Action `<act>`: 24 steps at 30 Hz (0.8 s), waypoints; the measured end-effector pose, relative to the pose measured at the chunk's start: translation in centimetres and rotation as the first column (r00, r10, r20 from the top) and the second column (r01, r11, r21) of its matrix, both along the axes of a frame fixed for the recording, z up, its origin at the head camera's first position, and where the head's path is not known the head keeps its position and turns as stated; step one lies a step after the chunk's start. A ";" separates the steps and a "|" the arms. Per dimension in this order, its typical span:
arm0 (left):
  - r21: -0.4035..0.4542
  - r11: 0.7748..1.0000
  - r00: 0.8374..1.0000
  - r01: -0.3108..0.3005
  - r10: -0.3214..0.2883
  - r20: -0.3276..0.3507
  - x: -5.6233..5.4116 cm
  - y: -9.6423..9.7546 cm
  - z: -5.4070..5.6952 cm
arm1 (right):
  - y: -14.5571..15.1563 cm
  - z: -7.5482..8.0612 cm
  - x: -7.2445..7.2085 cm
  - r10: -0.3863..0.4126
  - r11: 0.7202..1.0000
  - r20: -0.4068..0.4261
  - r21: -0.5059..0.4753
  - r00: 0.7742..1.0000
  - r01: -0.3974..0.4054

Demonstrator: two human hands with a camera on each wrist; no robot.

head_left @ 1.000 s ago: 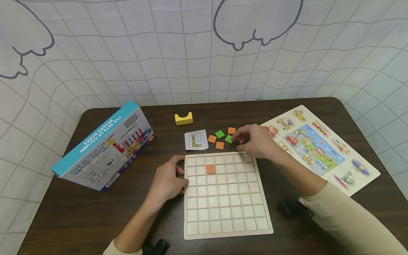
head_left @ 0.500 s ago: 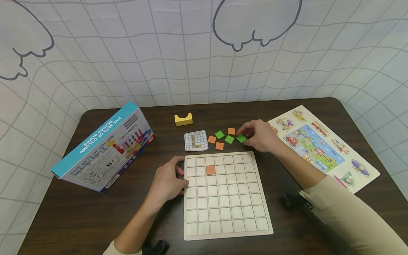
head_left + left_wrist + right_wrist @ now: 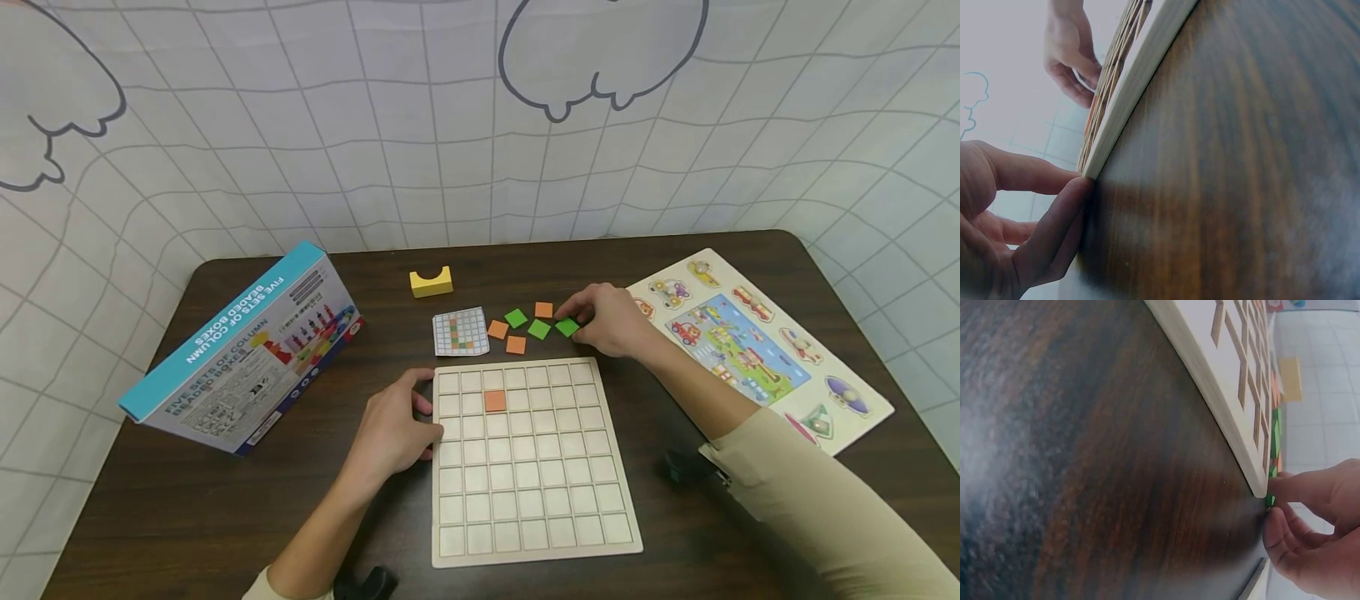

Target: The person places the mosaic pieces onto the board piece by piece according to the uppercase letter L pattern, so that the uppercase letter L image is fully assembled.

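Gently lift the rightmost green tile your right hand pinches, while your left hand, fingers apart, steadies the grid board.

Table, low in the frame: glossy, grained wood. Board, lower centre: smooth wood. Box, left: smooth cardboard. Sleeve, lower right: matt cloth.

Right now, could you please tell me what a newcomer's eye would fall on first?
Probably the pale gridded board, near the middle of the table, bearing one orange tile in its second-farthest row. Just beyond the board's far edge, the right hand pinches a green tile. The large blue-topped box at the left also stands out.
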State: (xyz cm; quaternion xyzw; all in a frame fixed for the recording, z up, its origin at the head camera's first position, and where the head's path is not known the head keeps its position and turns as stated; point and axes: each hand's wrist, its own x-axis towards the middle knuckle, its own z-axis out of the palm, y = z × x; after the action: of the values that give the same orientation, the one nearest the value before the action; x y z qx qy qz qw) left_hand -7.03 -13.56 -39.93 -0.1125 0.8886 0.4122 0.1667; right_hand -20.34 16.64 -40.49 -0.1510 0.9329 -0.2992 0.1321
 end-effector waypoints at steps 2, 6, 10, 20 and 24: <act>-0.003 1.000 1.000 0.000 0.000 0.001 0.0 0.0 0.0 | 0.0 0.0 0.0 0.005 1.000 -0.002 0.006 1.000 -0.005; -0.007 1.000 1.000 0.001 -0.001 0.004 0.0 0.0 0.0 | -0.1 0.1 0.0 0.016 1.000 -0.009 0.015 1.000 -0.016; -0.011 1.000 1.000 0.001 -0.001 0.007 0.0 0.0 0.0 | -0.2 0.1 0.0 0.029 0.999 -0.019 0.022 0.999 -0.029; -0.006 1.000 1.000 0.010 -0.010 -0.006 0.0 0.0 -0.1 | -0.2 0.0 0.3 0.025 0.999 -0.033 0.023 0.999 -0.025; -0.007 1.000 1.000 0.009 -0.009 -0.002 0.0 -0.1 0.0 | -0.1 0.2 0.3 0.020 1.000 -0.043 0.020 0.999 -0.019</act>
State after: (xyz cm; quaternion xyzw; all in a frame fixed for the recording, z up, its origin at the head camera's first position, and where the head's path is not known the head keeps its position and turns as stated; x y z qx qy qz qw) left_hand -7.06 -13.62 -39.93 -0.1087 0.8908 0.4083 0.1670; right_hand -20.07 16.51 -40.32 -0.1654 0.9369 -0.2854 0.1161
